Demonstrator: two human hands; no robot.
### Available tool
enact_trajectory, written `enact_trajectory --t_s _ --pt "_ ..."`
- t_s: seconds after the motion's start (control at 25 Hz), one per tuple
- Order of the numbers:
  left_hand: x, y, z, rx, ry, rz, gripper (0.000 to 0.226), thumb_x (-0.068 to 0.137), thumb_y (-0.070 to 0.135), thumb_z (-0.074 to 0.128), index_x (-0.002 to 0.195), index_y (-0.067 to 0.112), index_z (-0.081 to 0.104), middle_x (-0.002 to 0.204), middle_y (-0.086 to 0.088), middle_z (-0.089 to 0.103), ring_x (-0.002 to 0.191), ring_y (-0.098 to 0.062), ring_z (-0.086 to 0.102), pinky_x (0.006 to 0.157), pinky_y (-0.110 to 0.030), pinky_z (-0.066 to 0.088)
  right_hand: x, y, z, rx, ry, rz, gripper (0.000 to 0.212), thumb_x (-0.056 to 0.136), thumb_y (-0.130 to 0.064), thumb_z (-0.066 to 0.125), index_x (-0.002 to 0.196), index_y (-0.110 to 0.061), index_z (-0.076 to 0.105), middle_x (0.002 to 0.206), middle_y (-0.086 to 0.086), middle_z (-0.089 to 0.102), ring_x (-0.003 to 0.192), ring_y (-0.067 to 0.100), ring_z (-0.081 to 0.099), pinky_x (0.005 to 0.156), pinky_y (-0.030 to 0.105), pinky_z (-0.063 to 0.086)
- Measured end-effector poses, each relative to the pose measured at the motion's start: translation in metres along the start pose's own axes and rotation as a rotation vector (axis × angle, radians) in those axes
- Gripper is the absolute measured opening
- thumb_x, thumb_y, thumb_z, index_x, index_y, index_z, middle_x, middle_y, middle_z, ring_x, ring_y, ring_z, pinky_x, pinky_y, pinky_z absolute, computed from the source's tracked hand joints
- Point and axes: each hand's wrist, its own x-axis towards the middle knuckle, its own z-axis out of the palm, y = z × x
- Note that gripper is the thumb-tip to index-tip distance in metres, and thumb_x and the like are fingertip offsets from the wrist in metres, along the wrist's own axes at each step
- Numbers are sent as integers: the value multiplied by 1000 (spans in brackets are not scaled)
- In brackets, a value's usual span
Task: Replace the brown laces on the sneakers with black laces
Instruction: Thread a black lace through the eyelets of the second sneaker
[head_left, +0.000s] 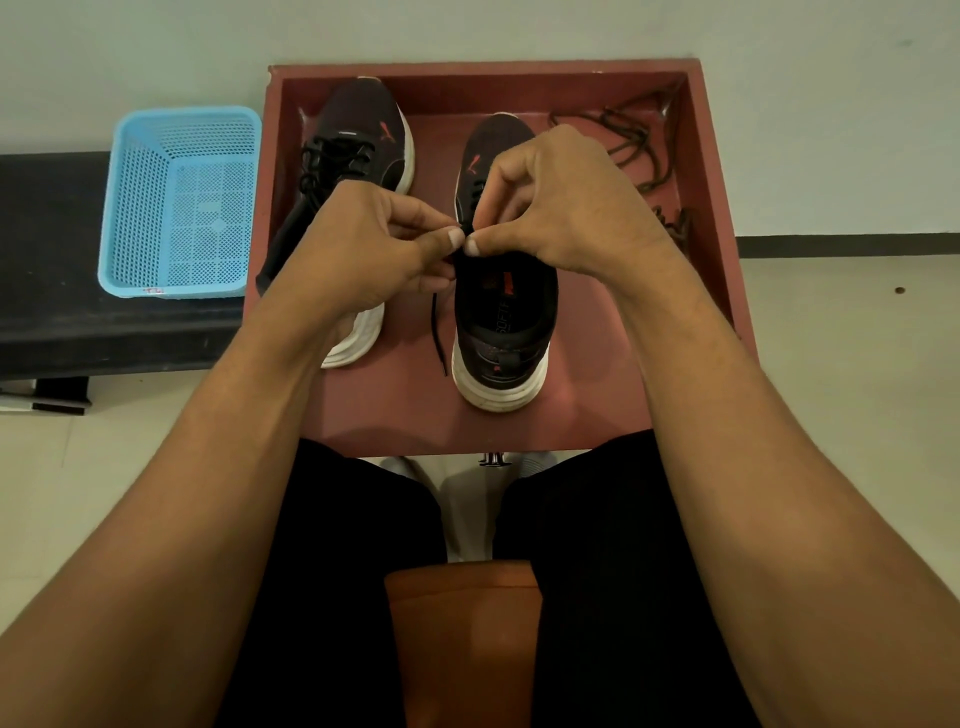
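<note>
red tray (717, 171), left hand (363, 249), right hand (566, 208) pinching half-hidden lace (435, 332)

The left hand (374, 249) and right hand (561, 208) are bunched thumb to thumb, pinching the black lace (436, 327) over the tongue of the nearer dark white-soled sneaker (498, 332), so there's no way in from above. The left forearm lies across the heel of the other dark white-soled sneaker (363, 119). Between the two sneakers runs an open lane of floor in the red-brown walled wooden tray (711, 223), crossed only by the lace's dangling end. To the right there's bare floor up to the wall, with tangled brown laces (634, 140) cluttering the far corner. Beyond the left wall stands a light-blue perforated plastic basket (182, 202), open-topped.
</note>
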Motion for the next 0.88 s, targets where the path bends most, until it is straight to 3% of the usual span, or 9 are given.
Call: enact_trajectory --t_s 0.16,0.32,0.48,0.6,0.72,0.8,0.88 --pt "2 -1 3 34 20 3 10 101 8 67 105 6 75 89 -14 78 82 -20 79 79 -35 66 -1 4 -1 53 -50 -4 25 79 -34 92 92 -21 74 72 -9 75 70 -2 73 74 14 57" --pt "2 0 3 169 100 8 7 98 11 71 94 10 76 77 -7 78 72 -14 78 73 -32 66 -2 7 -2 1 -74 -28 30 77 -38 93 96 -24 75 82 -11 76 79 -2 72 83 22 59" --pt "-2 0 0 549 147 15 13 91 13 66 81 16 74 66 -3 75 60 -13 75 73 -28 65 -2 10 -3 9 -99 -36 25 80 -30 91 98 -23 75 82 -10 78 76 -3 72 82 22 59" --pt "-3 -2 2 731 67 0 12 87 14 67 79 19 75 72 -6 75 67 -23 75 79 -40 65 -3 11 -5 11 -100 -44 22 82 -27 89 99 -23 75 82 -11 78 78 -5 71 84 22 58" --pt "-2 0 1 777 96 152 11 91 26 70 96 22 79 82 2 73 79 -21 72 84 -41 61 -2 11 -4 10 -99 -50 20 83 -27 88 99 -24 76 82 -11 78 79 -4 72 85 23 58" --pt "1 3 1 731 137 267 17 92 30 71 108 28 78 82 14 66 78 -9 64 81 -31 56 -1 11 -3 9 -96 -53 19 83 -27 89 97 -24 76 82 -11 78 78 -4 72 83 21 58" --pt "3 5 3 714 144 326 16 94 25 70 108 26 78 84 15 62 69 2 53 71 -11 41 0 12 -3 14 -94 -53 19 82 -27 89 97 -24 76 81 -12 77 77 -4 72 83 20 59"
